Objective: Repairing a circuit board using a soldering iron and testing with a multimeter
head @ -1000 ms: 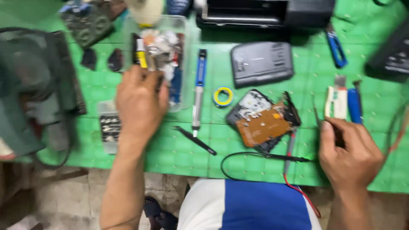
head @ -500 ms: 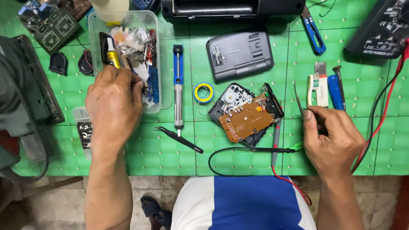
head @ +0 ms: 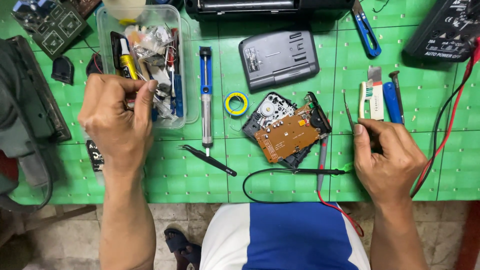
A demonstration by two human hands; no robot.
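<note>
Pinching a small part over one clear parts box (head: 187, 70), left hand (head: 117, 120) is closed; right hand (head: 387, 157) grips one pair of thin tweezers (head: 348, 111).

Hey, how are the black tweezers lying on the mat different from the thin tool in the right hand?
The black tweezers lie flat and untouched on the green mat, pointing diagonally; the thin tool is pinched by the right hand and points up, away from the person. The black tweezers show their whole length, while the thin tool's lower end is hidden in the fingers. Both are slim, dark and pointed.
</note>
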